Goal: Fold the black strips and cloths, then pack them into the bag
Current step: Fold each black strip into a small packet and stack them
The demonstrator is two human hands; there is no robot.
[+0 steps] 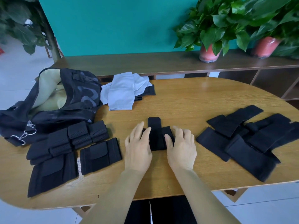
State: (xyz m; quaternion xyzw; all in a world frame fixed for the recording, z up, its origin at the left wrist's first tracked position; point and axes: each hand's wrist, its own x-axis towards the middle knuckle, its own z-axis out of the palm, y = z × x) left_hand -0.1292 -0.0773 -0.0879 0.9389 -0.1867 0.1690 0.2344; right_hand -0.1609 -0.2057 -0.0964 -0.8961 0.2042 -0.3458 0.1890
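Observation:
A black strip (156,133) lies folded at the middle of the wooden table (186,104), one flap pointing away from me. My left hand (138,146) presses flat on its left side and my right hand (182,146) presses flat on its right side, fingers straight. A pile of unfolded black strips (242,139) lies to the right. Folded black strips (71,147) lie in rows to the left. The black bag (53,101) stands open at the far left, its pale lining showing.
Pale grey cloths (124,91) lie heaped behind the strip, next to the bag, with a black piece beneath them. Two potted plants (210,50) stand on a low shelf behind the table. The table's near edge curves just in front of me.

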